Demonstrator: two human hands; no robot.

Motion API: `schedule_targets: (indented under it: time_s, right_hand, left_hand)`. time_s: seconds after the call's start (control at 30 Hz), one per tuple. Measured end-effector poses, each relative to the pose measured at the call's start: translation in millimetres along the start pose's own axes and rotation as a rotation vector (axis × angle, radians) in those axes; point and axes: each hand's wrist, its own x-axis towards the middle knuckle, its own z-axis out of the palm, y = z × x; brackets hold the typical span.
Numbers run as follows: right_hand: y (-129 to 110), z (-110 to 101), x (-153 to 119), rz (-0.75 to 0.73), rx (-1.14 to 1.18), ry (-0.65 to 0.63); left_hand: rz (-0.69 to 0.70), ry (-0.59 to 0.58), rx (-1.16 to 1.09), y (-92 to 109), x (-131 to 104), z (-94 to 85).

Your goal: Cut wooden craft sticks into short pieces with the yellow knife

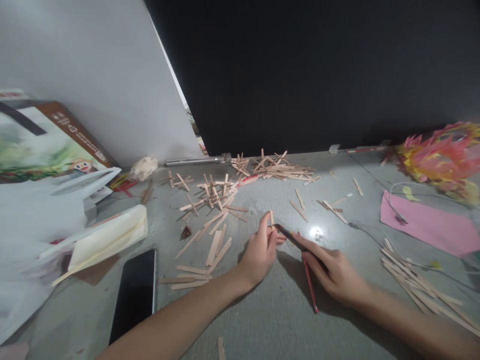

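Note:
My left hand is closed around a short piece of wooden craft stick, which points up between thumb and fingers. In my right hand is a dark, narrow tool, gripped with the index finger stretched along it. The tool's tip meets the stick near my left fingertips; its exact kind is unclear. A thin red rod slants down from under my right hand, and whether it belongs to the tool I cannot tell. Left of my hands lie loose flat craft sticks.
Crossed craft sticks and a heap of more lie towards the black panel. A phone and a plastic bag are at left. Pink paper, a white cable and long sticks lie at right.

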Motion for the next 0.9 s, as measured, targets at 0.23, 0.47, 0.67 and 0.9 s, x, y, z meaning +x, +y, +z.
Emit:
schedule_targets:
  time_s: [0.23,0.47,0.67,0.9]
  right_hand:
    - [-3,2,-3,0.015,0.018,-0.006]
    - [0,2,-6,0.008,0.02,0.001]
    - [-2,1,-5,0.012,0.029,-0.007]
    - [-4,1,-8,0.008,0.005,0.005]
  left_hand:
    - [0.027,-0.011,0.08,2,-3,-1.8]
    - [0.033,-0.02,0.114,6,-1,-4.1]
    - [-0.007,-0.028,-0.018,6,-1,-1.5]
    - [0.015,-0.028,0.121,12,-4,-5.1]
